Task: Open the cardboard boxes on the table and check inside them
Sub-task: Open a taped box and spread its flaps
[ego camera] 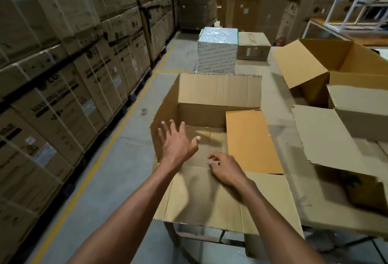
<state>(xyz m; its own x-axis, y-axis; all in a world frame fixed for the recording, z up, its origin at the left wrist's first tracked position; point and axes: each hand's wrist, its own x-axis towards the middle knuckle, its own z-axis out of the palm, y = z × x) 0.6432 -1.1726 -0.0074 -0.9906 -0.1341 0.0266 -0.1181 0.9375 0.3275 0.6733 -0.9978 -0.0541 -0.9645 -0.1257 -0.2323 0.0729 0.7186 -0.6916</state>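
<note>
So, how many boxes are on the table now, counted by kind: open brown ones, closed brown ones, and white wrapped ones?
Open brown cardboard boxes: 3 — nearest box, far right box, right box
Closed brown cardboard boxes: 1 — small box
White wrapped boxes: 1 — white box
Total: 5

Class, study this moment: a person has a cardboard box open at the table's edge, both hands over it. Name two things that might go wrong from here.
1. The open box sits at the table's left edge, its near flap overhanging; leaning on the flap might tip the box towards the floor.
2. The left hand is spread above the opening, and the right hand rests at the flap's fold; raw cardboard edges might cut fingers.
</note>
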